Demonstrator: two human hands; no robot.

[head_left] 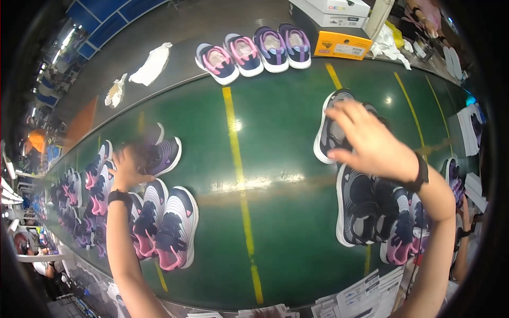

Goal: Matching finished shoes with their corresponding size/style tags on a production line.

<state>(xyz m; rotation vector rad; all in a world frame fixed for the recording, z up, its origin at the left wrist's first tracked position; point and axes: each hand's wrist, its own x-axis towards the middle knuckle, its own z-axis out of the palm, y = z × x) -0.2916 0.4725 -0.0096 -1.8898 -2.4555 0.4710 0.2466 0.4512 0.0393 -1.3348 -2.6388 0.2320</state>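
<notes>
My left hand (pixel 126 168) is beside a pair of dark purple sneakers (pixel 168 155) on the green conveyor belt (pixel 281 212). Its thumb and fingers are spread around the blurred heel end; whether they touch it is unclear. White and navy sneakers with pink heel linings (pixel 180 228) stand just below that hand. On the right, my right hand (pixel 371 139) reaches over a black and grey sneaker (pixel 327 127) with a white sole, fingers apart, and hides part of it and its neighbour. Another black sneaker (pixel 352 204) stands below my right wrist.
Two pairs of sneakers, one pink-trimmed (pixel 245 52) and one purple (pixel 273 49), line the belt's far edge. Shoe boxes (pixel 343 43) are stacked behind. White paper (pixel 151 64) lies at far left. Labelled sheets (pixel 366 297) sit at the near edge. More sneakers crowd both sides.
</notes>
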